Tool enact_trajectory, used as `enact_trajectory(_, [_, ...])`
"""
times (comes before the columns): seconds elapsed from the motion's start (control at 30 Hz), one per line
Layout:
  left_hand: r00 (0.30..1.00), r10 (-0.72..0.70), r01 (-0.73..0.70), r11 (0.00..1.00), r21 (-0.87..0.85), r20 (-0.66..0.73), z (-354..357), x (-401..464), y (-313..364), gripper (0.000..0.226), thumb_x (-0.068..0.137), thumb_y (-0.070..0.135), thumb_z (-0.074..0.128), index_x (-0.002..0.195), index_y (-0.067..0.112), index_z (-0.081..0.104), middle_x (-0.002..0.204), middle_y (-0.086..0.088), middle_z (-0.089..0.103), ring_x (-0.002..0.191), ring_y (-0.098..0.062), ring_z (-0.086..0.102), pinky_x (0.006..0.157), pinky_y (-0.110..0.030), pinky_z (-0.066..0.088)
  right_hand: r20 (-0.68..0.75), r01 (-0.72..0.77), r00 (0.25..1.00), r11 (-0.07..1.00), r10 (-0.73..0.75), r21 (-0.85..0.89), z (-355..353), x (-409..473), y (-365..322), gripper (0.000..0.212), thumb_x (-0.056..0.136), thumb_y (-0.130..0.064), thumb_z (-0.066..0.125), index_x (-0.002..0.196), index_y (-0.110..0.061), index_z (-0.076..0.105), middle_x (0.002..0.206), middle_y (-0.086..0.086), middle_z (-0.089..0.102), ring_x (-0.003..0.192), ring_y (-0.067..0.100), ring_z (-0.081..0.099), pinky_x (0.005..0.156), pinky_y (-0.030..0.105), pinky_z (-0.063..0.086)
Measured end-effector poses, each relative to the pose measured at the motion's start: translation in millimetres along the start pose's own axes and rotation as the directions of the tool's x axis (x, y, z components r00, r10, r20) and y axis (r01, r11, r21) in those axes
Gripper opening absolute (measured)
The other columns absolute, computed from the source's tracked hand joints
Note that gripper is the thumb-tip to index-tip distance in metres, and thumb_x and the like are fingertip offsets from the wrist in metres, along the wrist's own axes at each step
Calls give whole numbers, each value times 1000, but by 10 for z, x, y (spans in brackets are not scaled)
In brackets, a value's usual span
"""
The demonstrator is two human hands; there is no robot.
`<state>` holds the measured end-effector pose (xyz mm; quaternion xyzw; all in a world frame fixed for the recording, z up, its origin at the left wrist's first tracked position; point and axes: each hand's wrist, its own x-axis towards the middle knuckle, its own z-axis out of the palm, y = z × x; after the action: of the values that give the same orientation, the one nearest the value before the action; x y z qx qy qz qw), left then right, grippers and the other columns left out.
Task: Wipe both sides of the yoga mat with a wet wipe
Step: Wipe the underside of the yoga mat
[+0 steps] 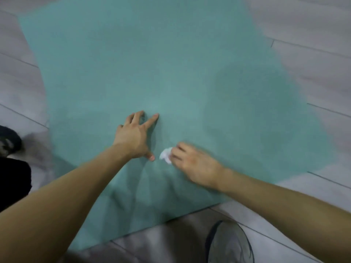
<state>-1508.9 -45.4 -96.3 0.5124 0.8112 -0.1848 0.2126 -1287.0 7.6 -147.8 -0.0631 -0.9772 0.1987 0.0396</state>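
- While the right hand (191,164) is blurred, its fingers appear curled onto a crumpled white wet wipe (166,155), pressing it against the mat; the wipe shows just past the fingertips, close to the left thumb.
- Left hand (133,138): fingers straight and spread, fingertips and thumb resting on the mat, holding nothing. Judged to be bracing the mat or the person's weight.
- Yoga mat (152,73): teal, lying flat and unrolled on the floor (313,59), one face up. Its near edge runs just below both forearms; the far end passes out of view at the top.
- Progress: a darker patch lies right of the wipe and further out, with another, fainter one near the left forearm. These may be damp, wiped areas, though shadow cannot be ruled out.
- Judgement: wiping of the upper face is in hand, near the closer end. The far stretch shows no certain sign of wiping.
- Outstanding: the rest of this face, then turning the mat and wiping the other side. Which side is uppermost cannot be told.
- Periphery: a dark object (8,141) sits on the floor at the left edge; too unclear to identify.
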Motion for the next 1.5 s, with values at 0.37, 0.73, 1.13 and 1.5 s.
enact_trajectory(0.37, [997,43,-42,999,30,-63,34,38,-85,157,37,84,88,162,56,-4,165,1,15,149,-28,22,110,-51,40,-357,-430,826,897,436,99,-299,523,797,12,93,-11,63,95,-9,74,97,12,60,96,35,55,89,43,52])
enact_trajectory(0.73, [995,62,-62,998,4,-82,45,34,-118,155,35,85,87,161,58,1,163,1,17,147,-29,24,109,-53,40,-307,-418,874,905,376,-81,-562,535,1473,11,94,-4,60,94,-5,71,97,18,59,96,42,59,81,42,48])
enact_trajectory(1.13, [994,82,-79,996,32,-79,26,56,-134,155,36,86,87,162,56,0,163,0,16,146,-30,24,108,-53,39,-347,-382,882,914,317,-136,-589,559,1601,11,96,-7,60,94,-3,70,94,22,57,92,41,59,76,45,44])
enact_trajectory(1.5, [994,73,-70,997,45,-82,25,69,-105,159,31,87,86,161,57,0,160,-1,19,143,-32,28,105,-55,42,-107,84,991,996,-82,17,-371,134,910,15,103,-8,57,111,-11,69,104,12,59,95,29,54,90,34,48])
